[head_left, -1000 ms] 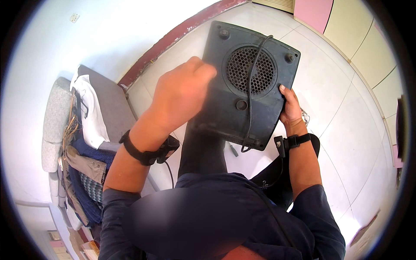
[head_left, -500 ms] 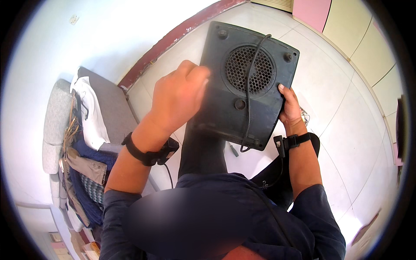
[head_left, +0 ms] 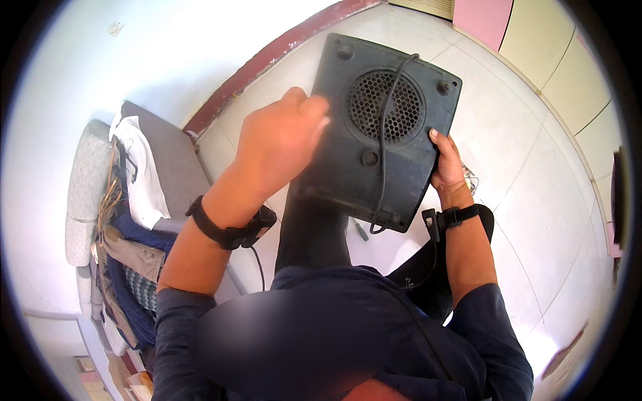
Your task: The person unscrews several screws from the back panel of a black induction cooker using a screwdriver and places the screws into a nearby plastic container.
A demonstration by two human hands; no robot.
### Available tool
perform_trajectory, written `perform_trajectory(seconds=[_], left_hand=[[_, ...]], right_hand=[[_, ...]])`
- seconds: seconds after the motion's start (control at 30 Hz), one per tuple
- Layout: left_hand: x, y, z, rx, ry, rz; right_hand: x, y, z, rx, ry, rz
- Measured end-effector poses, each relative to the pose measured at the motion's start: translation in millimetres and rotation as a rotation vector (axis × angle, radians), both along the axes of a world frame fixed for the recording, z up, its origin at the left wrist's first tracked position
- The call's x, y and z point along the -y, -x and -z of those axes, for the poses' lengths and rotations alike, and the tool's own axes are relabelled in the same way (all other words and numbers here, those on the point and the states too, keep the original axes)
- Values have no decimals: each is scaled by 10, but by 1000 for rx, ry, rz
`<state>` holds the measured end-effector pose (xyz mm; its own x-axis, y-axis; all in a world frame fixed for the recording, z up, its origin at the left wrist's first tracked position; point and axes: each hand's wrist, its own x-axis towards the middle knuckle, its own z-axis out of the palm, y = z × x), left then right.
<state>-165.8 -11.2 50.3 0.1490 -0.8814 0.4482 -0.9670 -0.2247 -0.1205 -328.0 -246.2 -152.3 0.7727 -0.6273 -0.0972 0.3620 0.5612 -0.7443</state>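
Note:
A black induction cooktop (head_left: pixel 328 154) is tilted up over my leg with its dusty underside facing me. It has a round honeycomb vent (head_left: pixel 364 107), stubby feet near the corners, and a black cord (head_left: pixel 382 147) running down across it. My right hand (head_left: pixel 447 160) grips its right edge, the thumb on the underside and the fingers hidden behind. Over the left edge, my left hand (head_left: pixel 284 137) is closed in a fist. Whatever its fingers hold, if anything, is hidden, and I cannot tell whether it touches the casing.
A screwdriver (head_left: pixel 362 231) lies on the pale tiled floor (head_left: pixel 515 154) below the cooktop. Small wiry parts (head_left: pixel 471 177) sit beyond my right wrist. At left is a grey sofa (head_left: pixel 164 150) with heaped clothes (head_left: pixel 134 260). Cabinets (head_left: pixel 535 47) line the far right.
My left fist has shifted very slightly up and to the right along the left edge. The right hand and the cooktop stay nearly as they were.

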Motion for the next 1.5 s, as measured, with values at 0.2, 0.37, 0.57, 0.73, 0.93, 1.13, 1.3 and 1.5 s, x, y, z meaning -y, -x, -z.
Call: perform_trajectory(seconds=[0.2, 0.37, 0.57, 0.73, 0.93, 1.13, 1.3, 1.5], left_hand=[[74, -129, -340, -21, -160, 156], [36, -203, -453, -33, -272, 216], [66, -274, -540, -56, -357, 293], [93, -242, -589, -62, -412, 285], [60, -229, -549, -49, -382, 243], [21, -204, -478, -78, -314, 167], [-47, -199, -396, -119, -209, 137], [-90, -176, -268, -199, -63, 63]], right_hand=[[42, 4, -11, 16, 40, -14], [8, 2, -31, 6, 42, 9], [31, -3, -8, 1, 47, 1], [25, 1, -34, -1, 41, 2], [34, 8, -36, -3, 46, -2], [23, 4, -39, -10, 35, 5], [10, 7, -57, -9, 29, 18], [-13, 10, -85, -14, 29, 29]])
